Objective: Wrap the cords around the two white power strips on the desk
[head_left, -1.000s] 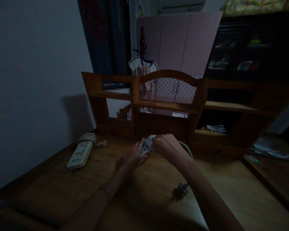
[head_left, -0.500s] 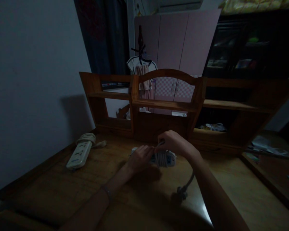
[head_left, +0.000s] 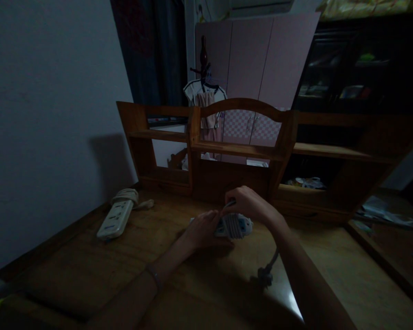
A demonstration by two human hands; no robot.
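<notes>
Coils of pale grey cord (head_left: 232,227) faced me, wrapped around the long white plastic power strip with blue sockets (head_left: 242,224). Within the last second the strip had swung from slanting toward the far right to lying roughly left to right, baring its right end; I judged that this left the wrapped section easier to work on. The left hand (head_left: 203,228) clamped the strip's left part, while the right hand (head_left: 249,204) pinched a length of cord just above the coils. I couldn't tell whether the hands touched. The grey plug (head_left: 265,277) sat nearer, to the right.
</notes>
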